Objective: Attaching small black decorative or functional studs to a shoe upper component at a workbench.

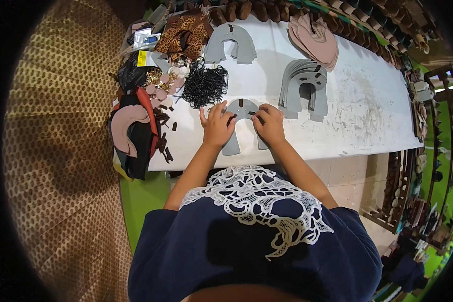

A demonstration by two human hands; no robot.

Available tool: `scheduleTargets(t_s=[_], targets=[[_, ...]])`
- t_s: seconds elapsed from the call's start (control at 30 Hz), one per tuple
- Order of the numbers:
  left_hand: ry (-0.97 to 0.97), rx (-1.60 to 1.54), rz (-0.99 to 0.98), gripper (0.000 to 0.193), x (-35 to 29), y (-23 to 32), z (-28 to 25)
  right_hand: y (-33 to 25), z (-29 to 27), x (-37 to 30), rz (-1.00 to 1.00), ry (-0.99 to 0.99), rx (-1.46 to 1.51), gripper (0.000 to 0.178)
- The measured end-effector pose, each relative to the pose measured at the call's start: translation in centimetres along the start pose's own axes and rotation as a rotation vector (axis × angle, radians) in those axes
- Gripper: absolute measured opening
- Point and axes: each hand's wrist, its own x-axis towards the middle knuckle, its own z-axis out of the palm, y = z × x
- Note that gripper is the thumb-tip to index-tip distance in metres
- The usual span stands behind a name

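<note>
A flat grey U-shaped piece (pixel 232 144) lies near the front edge of the white-covered table, its two legs toward me. My left hand (pixel 218 127) is at its left side, with thumb and forefinger closed at a small dark brown strip (pixel 230 120); the other fingers are spread. On the opposite side my right hand (pixel 271 125) has its fingertips together at another dark strip (pixel 259 120). A third dark tab (pixel 240 102) lies on the top of the curve. My fingers partly cover the piece.
A stack of grey U-shaped pieces (pixel 291 83) stands to the right, with pink pieces (pixel 313 43) behind. Another grey piece (pixel 217 48) lies farther back. At left are a tangled black heap (pixel 204 86), loose dark strips (pixel 163 146) and a pink curved piece (pixel 123 128).
</note>
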Motion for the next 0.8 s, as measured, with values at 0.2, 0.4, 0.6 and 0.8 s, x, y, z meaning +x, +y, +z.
scheduleTargets(t_s=[0.2, 0.4, 0.6, 0.8], targets=[[-0.004, 0.003, 0.0, 0.012, -0.11, 0.04, -0.09, -0.07, -0.09, 0.05, -0.007, -0.005, 0.011, 0.015], [-0.018, -0.007, -0.02, 0.011, -0.17, 0.06, -0.02, 0.03, -0.1, 0.03, -0.02, -0.009, -0.002, 0.015], [-0.017, -0.009, -0.023, 0.011, -0.17, 0.01, 0.06, 0.02, -0.12, -0.05, -0.023, -0.002, -0.006, 0.015], [-0.008, 0.002, -0.015, 0.01, -0.13, -0.08, 0.19, -0.26, -0.31, 0.04, -0.013, -0.003, -0.001, 0.014]])
